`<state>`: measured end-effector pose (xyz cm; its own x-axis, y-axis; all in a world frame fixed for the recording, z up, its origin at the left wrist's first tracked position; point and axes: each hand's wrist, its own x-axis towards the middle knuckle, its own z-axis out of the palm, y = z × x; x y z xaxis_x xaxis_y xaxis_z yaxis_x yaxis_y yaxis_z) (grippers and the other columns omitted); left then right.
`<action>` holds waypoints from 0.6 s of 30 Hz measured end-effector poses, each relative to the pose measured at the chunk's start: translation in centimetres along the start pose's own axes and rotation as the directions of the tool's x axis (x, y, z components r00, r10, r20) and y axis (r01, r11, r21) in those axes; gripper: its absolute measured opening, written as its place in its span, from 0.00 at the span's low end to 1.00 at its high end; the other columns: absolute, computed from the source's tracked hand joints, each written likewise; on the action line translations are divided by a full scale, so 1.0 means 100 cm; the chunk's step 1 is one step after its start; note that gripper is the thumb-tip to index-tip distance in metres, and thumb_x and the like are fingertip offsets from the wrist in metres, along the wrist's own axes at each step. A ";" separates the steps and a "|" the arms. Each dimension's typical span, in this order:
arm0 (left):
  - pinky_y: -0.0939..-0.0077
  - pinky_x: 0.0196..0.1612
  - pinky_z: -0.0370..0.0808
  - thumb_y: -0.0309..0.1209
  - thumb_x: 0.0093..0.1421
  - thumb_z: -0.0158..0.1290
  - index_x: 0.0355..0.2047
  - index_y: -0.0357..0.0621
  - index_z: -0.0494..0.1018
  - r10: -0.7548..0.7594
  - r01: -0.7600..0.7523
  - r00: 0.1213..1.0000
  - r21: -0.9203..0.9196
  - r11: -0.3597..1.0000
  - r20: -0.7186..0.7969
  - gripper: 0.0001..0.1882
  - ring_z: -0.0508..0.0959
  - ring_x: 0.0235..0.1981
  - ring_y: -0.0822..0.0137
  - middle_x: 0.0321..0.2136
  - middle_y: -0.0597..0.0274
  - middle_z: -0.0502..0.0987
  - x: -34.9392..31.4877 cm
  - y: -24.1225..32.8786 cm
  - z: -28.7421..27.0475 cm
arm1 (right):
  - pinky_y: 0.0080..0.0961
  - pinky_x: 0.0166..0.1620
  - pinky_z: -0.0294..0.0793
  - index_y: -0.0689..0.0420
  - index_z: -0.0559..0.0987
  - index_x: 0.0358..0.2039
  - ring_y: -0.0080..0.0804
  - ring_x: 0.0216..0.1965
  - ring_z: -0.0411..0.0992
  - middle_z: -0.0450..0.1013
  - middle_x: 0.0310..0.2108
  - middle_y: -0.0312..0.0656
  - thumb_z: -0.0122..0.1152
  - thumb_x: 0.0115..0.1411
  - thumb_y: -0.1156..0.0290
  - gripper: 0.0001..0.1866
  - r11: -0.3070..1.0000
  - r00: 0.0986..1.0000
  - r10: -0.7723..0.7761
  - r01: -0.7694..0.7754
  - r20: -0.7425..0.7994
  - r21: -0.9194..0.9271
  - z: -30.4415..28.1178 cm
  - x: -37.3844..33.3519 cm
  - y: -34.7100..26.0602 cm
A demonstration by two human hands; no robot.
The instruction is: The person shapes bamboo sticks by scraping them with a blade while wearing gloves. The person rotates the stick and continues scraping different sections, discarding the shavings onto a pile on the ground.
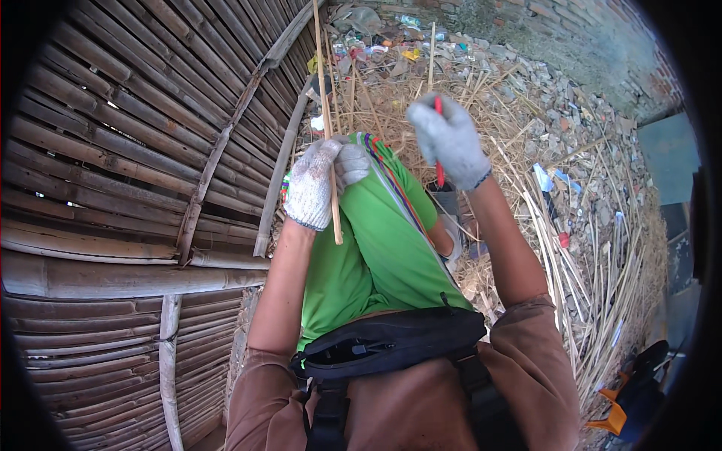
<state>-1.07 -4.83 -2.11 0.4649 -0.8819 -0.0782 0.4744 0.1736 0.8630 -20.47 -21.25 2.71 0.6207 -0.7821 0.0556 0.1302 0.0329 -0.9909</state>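
My left hand (310,192), in a white knit glove, is closed around a long, thin bamboo strip (325,90). The strip runs from the top edge of the view down over my green-clad thigh (338,263), and its near end pokes out below the glove. To the right, apart from the strip, my gloved right hand (455,143) is raised and closed on a slim red tool (439,174). Part of the red tool shows above and below the fingers; its exact kind cannot be made out.
A bamboo slat wall (128,158) stands close on my left. Rubble and litter (594,128) spread ahead and right, below a brick wall (579,30). Split bamboo strips (560,263) lie along my right side. An orange-and-black object (617,415) sits at lower right.
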 end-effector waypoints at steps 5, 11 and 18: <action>0.66 0.38 0.89 0.31 0.79 0.52 0.65 0.26 0.69 -0.127 0.131 0.981 -0.017 0.991 0.144 0.22 0.89 0.40 0.54 0.50 0.43 0.84 -0.015 0.006 0.001 | 0.40 0.47 0.85 0.63 0.77 0.62 0.41 0.41 0.85 0.84 0.41 0.50 0.65 0.74 0.47 0.32 0.316 0.691 -0.706 0.114 -0.154 -0.942 -0.150 0.071 0.029; 0.84 0.17 0.61 0.35 0.79 0.53 0.69 0.29 0.68 -0.268 0.270 0.957 0.003 0.963 0.112 0.26 0.67 0.17 0.80 0.38 0.56 0.82 -0.071 0.004 -0.010 | 0.52 0.53 0.80 0.60 0.78 0.60 0.60 0.49 0.83 0.84 0.45 0.60 0.56 0.77 0.41 0.32 0.878 0.998 0.062 -0.059 -0.009 -0.474 -0.046 0.015 0.052; 0.80 0.21 0.68 0.35 0.79 0.52 0.66 0.27 0.70 -0.376 0.378 0.926 0.129 0.917 -0.042 0.24 0.73 0.20 0.73 0.36 0.56 0.83 -0.110 -0.006 -0.022 | 0.57 0.49 0.80 0.52 0.76 0.60 0.63 0.44 0.83 0.84 0.41 0.58 0.52 0.79 0.49 0.22 0.740 0.994 0.037 0.040 0.101 -0.671 -0.027 0.020 0.086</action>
<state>-4.86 5.68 -2.87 0.2830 -0.8633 -0.4179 0.5144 -0.2312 0.8258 -20.16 -24.19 -5.99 0.7001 -0.7134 0.0306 -0.3973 -0.4248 -0.8135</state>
